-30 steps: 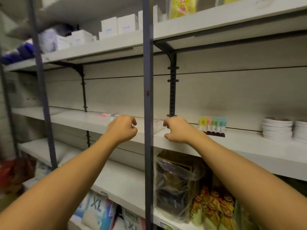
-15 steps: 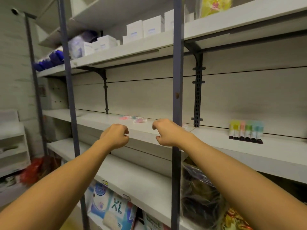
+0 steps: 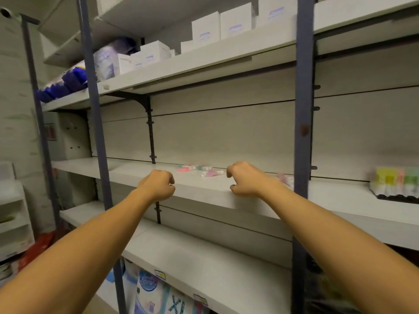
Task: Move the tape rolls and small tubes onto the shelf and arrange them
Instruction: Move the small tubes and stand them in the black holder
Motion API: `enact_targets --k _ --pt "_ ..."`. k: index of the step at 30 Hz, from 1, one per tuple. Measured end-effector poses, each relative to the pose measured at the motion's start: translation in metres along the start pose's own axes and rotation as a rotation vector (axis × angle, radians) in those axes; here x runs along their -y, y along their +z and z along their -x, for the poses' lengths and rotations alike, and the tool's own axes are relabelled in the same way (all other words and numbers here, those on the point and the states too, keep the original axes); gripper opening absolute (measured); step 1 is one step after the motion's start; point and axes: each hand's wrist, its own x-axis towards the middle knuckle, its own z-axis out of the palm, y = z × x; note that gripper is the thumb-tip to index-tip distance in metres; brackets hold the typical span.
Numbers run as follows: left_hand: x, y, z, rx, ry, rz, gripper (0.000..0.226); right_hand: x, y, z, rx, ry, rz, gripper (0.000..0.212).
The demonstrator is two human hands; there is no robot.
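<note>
Head view: both my arms reach forward at the middle shelf (image 3: 204,193). My left hand (image 3: 157,185) hovers at the shelf's front edge, its fingers curled into a loose fist; I see nothing in its grip. My right hand (image 3: 246,180) is just over the front edge as well, fingers curled under, and I cannot make out anything in its grip either. The two hands are apart, with bare shelf board between them. A few small tubes (image 3: 199,170), pink, white and teal, lie flat near the back of this shelf, beyond the gap between my hands. Further right, past the grey upright post (image 3: 302,141), a row of pastel tubes (image 3: 396,182) stands upright in a dark tray. White boxes (image 3: 217,24) sit on the shelf above.
</note>
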Motion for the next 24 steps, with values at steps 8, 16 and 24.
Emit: enact_targets --k 8,16,24 --pt "0.058 0.026 -0.058 0.005 0.027 0.065 0.032 0.017 0.046 -0.068 0.026 0.064 -0.003 0.032" --pt "0.111 0.057 -0.123 -0.069 0.047 0.199 0.028 0.024 0.084 -0.156 -0.031 0.075 0.006 0.029" --pt "0.15 0.064 -0.208 -0.083 0.142 0.203 0.025 0.023 0.113 -0.258 -0.015 0.104 0.016 0.035"
